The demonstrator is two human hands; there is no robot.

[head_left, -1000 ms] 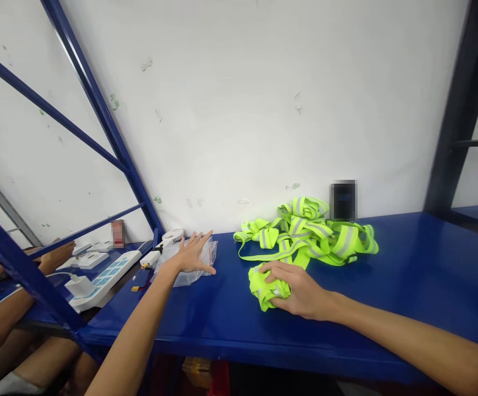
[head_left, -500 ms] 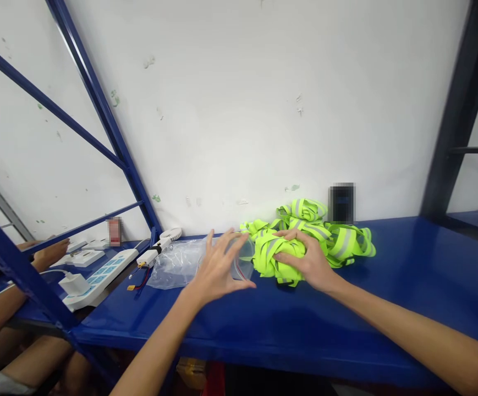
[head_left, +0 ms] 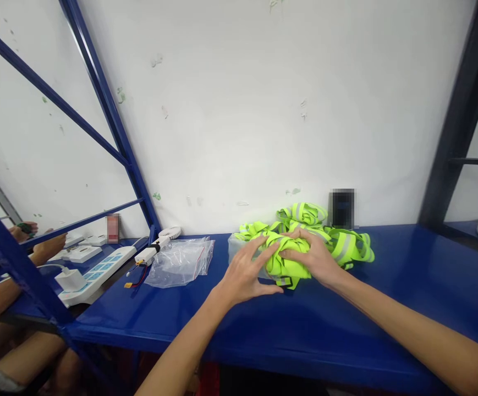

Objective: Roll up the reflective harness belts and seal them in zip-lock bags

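Held a neon strap bundle [head_left: 286, 269] mid-shelf, hands together.
Clamped right hand [head_left: 311, 258] over its top; pressed left hand [head_left: 245, 272], fingers splayed, against its left side and a clear bag [head_left: 234, 248]. Touched the far strap pile [head_left: 346, 245]. Had bare shelf [head_left: 407, 286] right and near, to the front edge; loose bags [head_left: 181, 261] well apart left.

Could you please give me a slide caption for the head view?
On a blue shelf, the right hand grips a bunched neon vest while the left hand touches a clear bag.
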